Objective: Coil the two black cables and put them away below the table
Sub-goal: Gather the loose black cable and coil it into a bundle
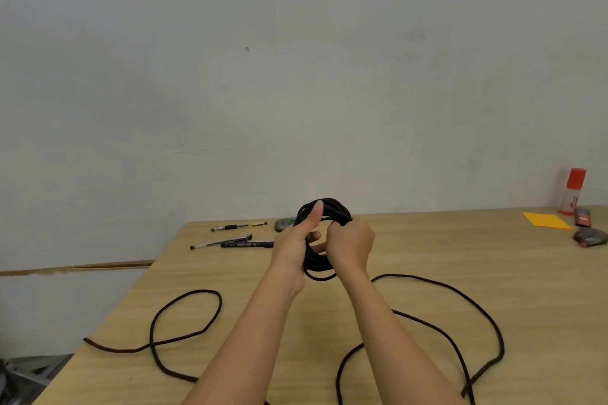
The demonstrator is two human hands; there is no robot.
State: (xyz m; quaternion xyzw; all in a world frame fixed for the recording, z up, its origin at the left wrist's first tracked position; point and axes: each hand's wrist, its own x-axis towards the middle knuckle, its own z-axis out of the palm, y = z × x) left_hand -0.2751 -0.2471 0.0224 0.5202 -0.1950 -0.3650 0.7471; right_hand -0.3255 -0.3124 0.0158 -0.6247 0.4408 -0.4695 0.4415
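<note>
**While left hand point(294, 248) and right hand point(352, 246) grip the coil point(332, 207), loose cable point(460, 293) sprawls on the table point(427, 240)**

Where the coil stands upright above mid-table, the left hand wraps its left side, thumb against the top; the right hand's fingers curl round its right side. Loose cable loops over the near tabletop, both sides.

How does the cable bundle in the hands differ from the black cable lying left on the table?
The bundle is wound into tight stacked loops; the left cable sprawls in one wide loop. The left hand and right hand grip the bundle upright above the table; the left cable lies flat, untouched. Both are black, of similar thickness.
</note>
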